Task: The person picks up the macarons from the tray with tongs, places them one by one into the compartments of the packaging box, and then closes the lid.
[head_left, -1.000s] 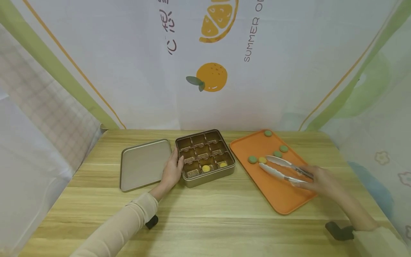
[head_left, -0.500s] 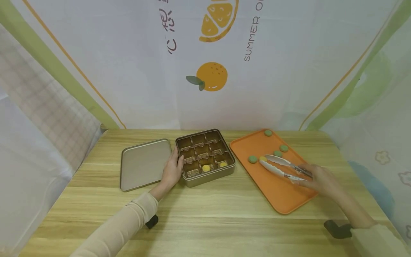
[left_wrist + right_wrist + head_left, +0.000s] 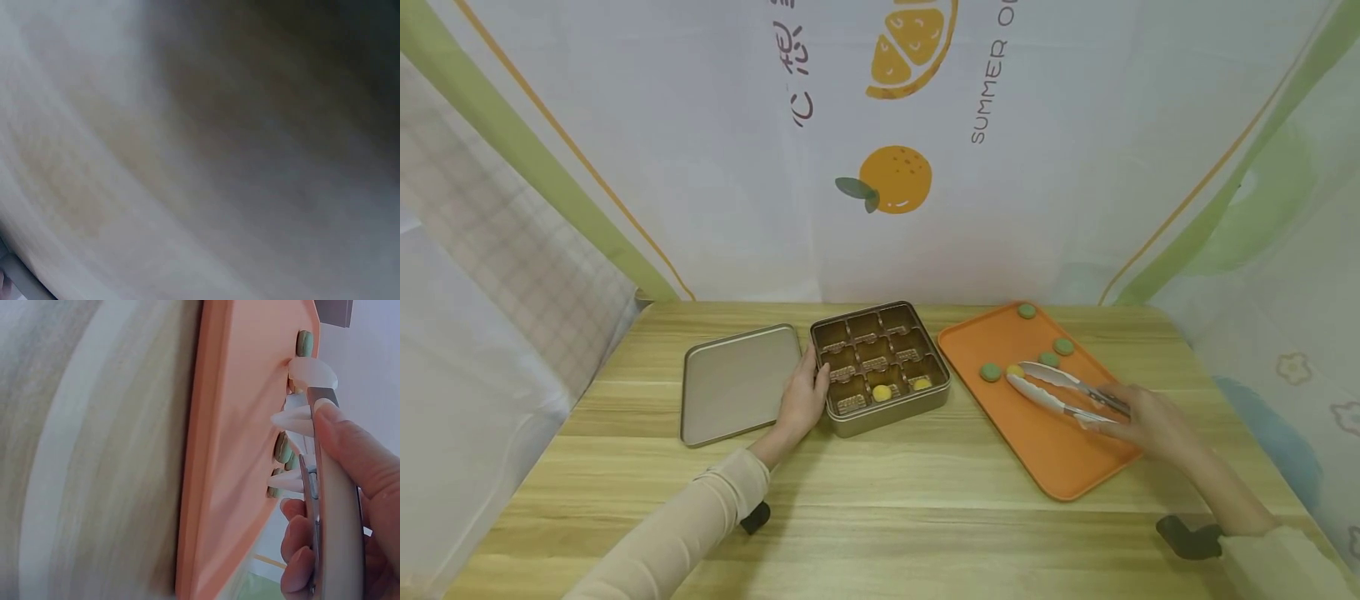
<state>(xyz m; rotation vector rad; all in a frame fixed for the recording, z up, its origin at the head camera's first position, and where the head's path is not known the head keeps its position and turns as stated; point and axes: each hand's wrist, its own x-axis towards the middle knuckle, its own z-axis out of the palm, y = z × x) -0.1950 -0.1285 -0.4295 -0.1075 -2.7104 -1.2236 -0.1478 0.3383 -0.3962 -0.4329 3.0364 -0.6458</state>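
Note:
My right hand (image 3: 1157, 429) grips metal tongs (image 3: 1036, 395) with pale tips, thumb on one arm and fingers curled round the other. Their tips lie either side of a yellow macaron (image 3: 1015, 370) on the orange tray (image 3: 1037, 442). Several green macarons (image 3: 990, 372) sit around it, also seen in the right wrist view (image 3: 282, 447). My left hand (image 3: 802, 404) rests along the left side of a square tin (image 3: 891, 413), fingers extended against its wall. Inside, a divided brown insert carries yellow macarons (image 3: 882, 392) in two front compartments. The left wrist view is only a blur.
Left of the tin lies a flat metal lid (image 3: 741, 387), partly behind my left hand. The wooden table (image 3: 887, 517) ends at a white printed curtain (image 3: 737, 208). Dark straps (image 3: 1189, 537) show near both wrists.
The tongs have narrowed around the yellow macaron, their tips shifting slightly away from me. The left hand and the tin have stayed put.

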